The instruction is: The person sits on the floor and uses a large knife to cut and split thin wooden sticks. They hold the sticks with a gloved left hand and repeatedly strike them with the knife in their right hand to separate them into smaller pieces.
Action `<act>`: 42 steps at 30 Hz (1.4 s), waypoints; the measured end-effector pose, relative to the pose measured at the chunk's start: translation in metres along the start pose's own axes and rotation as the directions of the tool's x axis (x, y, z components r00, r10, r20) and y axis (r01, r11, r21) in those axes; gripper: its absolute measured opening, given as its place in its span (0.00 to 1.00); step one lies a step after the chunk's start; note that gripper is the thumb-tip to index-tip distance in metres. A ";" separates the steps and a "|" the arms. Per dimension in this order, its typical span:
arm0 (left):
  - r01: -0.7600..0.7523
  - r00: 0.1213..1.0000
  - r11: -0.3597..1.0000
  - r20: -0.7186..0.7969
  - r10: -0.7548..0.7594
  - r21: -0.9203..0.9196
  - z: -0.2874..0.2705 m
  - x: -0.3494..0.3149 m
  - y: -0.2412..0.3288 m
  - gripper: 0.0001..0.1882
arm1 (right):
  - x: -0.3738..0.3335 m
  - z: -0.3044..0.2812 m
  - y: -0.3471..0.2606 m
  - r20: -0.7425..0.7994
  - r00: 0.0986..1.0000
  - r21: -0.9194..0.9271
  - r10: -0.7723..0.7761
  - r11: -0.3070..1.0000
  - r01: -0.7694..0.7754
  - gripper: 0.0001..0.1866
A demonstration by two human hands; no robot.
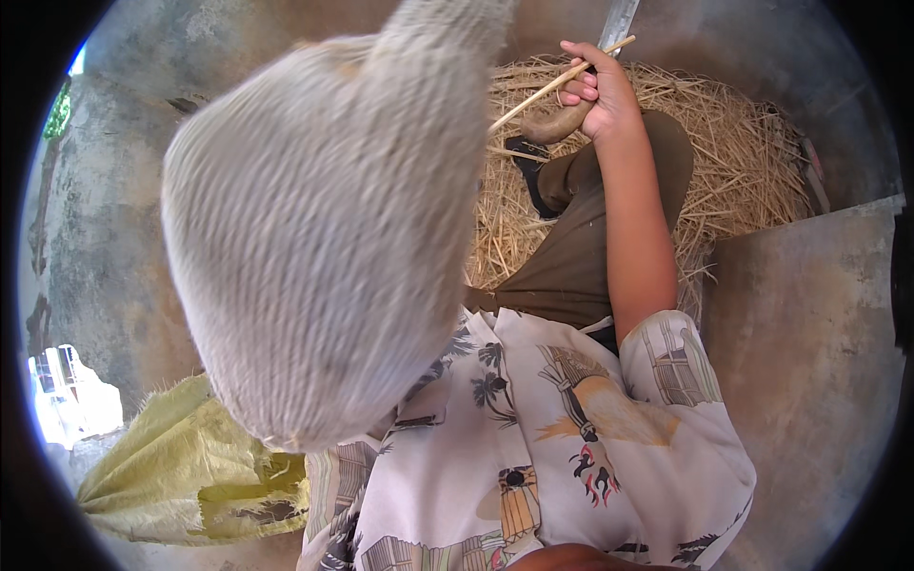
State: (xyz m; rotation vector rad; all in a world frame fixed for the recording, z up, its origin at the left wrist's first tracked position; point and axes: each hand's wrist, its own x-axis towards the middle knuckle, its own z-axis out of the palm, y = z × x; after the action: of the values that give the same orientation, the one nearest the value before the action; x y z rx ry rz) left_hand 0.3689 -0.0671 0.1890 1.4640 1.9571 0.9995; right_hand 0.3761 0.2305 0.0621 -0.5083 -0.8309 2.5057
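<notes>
Nearest me, one large, blurred, pale ribbed knit shape [324, 228] fills the left; I cannot tell whether my left hand is inside it, or its state. Below sits my one shirt [619, 466], printed with palms and huts. Farther off, my right hand [600, 95] closes around one thin stick [543, 95] and one curved brown handle [552, 127], above the straw [733, 143]. One metal strip [619, 21] shows just beyond my fingers. One torn yellow-green sack [162, 466] lies at left.
</notes>
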 end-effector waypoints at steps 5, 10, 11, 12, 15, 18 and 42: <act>-0.024 0.999 0.999 0.021 0.025 -0.033 -0.004 0.011 -0.009 0.21 | 0.005 -0.006 -0.004 -0.036 0.999 0.019 -0.011 1.000 0.012 0.14; 0.006 1.000 0.999 -0.022 -0.007 -0.050 -0.006 -0.002 -0.004 0.20 | 0.004 0.004 0.004 -0.021 0.998 0.009 0.056 0.998 -0.055 0.14; 0.002 1.000 0.998 -0.025 -0.003 -0.057 -0.006 -0.003 -0.004 0.20 | 0.003 0.005 0.003 -0.021 0.999 0.008 0.044 0.999 -0.044 0.14; -0.005 1.000 0.998 -0.027 0.003 -0.056 -0.007 -0.001 -0.004 0.20 | 0.003 0.005 0.001 -0.021 0.999 0.011 0.032 0.999 -0.032 0.13; -0.005 0.999 0.998 -0.033 0.003 -0.057 -0.009 -0.004 -0.004 0.20 | 0.002 0.006 0.001 -0.041 0.999 0.011 0.030 1.000 -0.029 0.13; -0.011 0.999 0.998 -0.042 0.009 -0.058 -0.010 -0.009 -0.003 0.20 | 0.000 0.007 0.000 -0.059 0.998 -0.007 0.034 0.999 -0.035 0.13; 0.391 0.900 0.664 0.117 -0.419 -0.637 -0.014 0.106 -0.097 0.13 | 0.045 0.047 0.000 -0.027 0.999 -0.527 -0.018 0.850 0.001 0.35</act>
State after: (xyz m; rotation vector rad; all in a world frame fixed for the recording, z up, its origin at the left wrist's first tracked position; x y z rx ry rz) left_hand 0.2696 0.0152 0.1246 0.5798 1.5938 1.3122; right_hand 0.3164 0.2323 0.0889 -0.7124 -1.5182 2.2305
